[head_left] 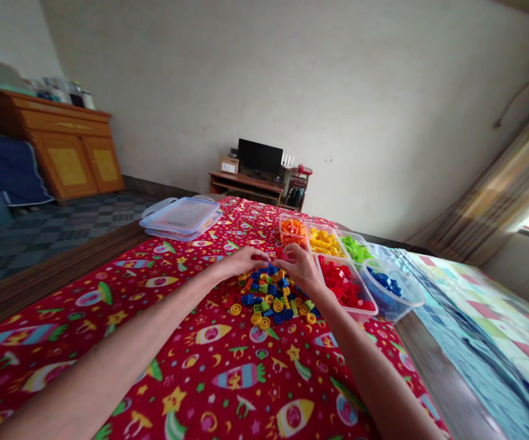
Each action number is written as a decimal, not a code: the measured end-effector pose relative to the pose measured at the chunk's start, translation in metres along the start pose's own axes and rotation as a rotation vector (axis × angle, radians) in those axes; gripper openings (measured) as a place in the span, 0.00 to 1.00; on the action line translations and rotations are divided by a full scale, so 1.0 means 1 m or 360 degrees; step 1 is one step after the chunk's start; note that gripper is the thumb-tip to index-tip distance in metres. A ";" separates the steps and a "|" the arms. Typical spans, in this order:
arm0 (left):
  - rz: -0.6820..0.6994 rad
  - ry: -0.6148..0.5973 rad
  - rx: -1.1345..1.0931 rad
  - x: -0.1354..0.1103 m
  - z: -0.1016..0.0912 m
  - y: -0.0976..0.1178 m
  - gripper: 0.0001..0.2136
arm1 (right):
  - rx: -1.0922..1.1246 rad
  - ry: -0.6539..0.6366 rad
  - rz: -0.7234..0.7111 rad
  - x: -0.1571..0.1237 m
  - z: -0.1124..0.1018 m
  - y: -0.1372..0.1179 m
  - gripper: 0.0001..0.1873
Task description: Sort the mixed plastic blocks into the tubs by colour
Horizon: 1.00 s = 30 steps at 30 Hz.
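Note:
Both of my hands meet over the far edge of a loose pile of toy building bricks (259,292) in blue, yellow, green and orange, with small yellow and blue wheels at its near side. My left hand (242,261) has its fingers curled together, reaching in from the left. Facing it closely, my right hand (299,266) is bent with thumb and fingers pinched. Anything between the fingertips is too small or hidden to name. Just right of my right hand stands a clear box of red bricks (342,284).
Behind the red box sit clear boxes of orange bricks (293,229), yellow bricks (326,242) and green bricks (355,249). A round-ended tub of blue bricks (383,282) stands at right. Stacked plastic lids (182,216) lie left on the red patterned cloth (241,379).

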<state>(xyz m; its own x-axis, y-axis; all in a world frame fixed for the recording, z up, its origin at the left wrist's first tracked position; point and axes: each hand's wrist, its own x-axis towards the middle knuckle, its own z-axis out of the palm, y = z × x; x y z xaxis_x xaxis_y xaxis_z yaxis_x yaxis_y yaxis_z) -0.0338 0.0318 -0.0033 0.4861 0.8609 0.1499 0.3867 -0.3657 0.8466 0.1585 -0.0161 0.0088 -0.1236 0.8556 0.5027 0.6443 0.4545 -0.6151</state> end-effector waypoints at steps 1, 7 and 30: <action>0.0011 0.0027 -0.0017 0.000 0.000 0.002 0.16 | 0.0080 0.0001 0.0058 0.001 0.001 0.001 0.16; -0.0119 0.0122 -0.0657 -0.006 0.009 0.019 0.19 | 0.0332 -0.0085 0.0147 0.003 0.008 0.006 0.19; -0.0159 -0.0035 -0.1436 -0.002 0.047 0.035 0.09 | -0.0239 -0.0370 -0.0079 -0.009 0.014 -0.004 0.23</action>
<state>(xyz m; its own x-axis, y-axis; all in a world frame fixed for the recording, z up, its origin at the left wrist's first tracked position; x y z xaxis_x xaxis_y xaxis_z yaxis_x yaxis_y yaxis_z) 0.0155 0.0004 0.0013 0.5020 0.8633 0.0526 -0.3282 0.1338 0.9351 0.1470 -0.0217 -0.0016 -0.3165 0.8748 0.3668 0.7355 0.4705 -0.4875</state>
